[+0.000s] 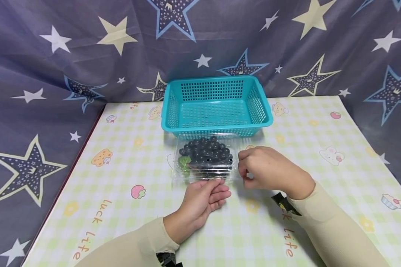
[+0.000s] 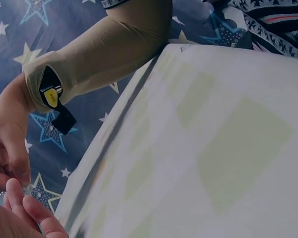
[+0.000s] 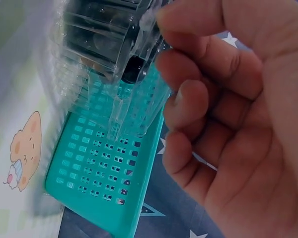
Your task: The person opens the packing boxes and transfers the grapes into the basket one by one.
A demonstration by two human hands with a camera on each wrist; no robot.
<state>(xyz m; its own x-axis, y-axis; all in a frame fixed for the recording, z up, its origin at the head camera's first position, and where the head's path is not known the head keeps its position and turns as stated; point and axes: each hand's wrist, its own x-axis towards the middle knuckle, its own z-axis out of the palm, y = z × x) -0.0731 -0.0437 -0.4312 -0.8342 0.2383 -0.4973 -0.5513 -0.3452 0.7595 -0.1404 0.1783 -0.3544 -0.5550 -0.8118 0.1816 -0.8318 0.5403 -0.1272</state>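
A clear plastic box [image 1: 205,170] holds dark round grapes [image 1: 207,150], with a green leaf-shaped patch [image 1: 184,162] at its left. The left hand [image 1: 200,202] lies along the box's front edge, thumb touching it and fingers relaxed. At the box's right end, the right hand [image 1: 267,168] pinches the rim between thumb and index finger. The right wrist view shows this hand [image 3: 228,104] close up, its other fingers curled, beside the clear box [image 3: 102,29]. Only a few left fingertips [image 2: 37,210] appear in the left wrist view; the box is mostly hidden there.
Just behind the box stands a turquoise perforated basket [image 1: 217,129] with nothing in it. A checked cloth with cartoon prints [image 1: 120,211] covers the table. A dark star-patterned curtain [image 1: 87,55] hangs behind and at both sides.
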